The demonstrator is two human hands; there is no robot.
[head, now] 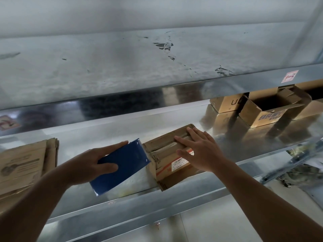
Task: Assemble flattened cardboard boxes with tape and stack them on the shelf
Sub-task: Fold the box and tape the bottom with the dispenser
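Note:
A small brown cardboard box with a red-and-white label stands on the metal shelf, its flaps folded shut on top. My right hand lies flat on the box top, fingers straight and spread, pressing the flaps. My left hand grips a blue metal tape dispenser, thumb on top and fingers underneath. The dispenser's toothed front edge touches the box's left upper edge. No tape strip is plainly visible.
Flattened cardboard boxes lie stacked at the shelf's left. Two assembled boxes, one open-topped and one behind it, stand at the back right. An upper shelf hangs low overhead. Another shelf rail runs below.

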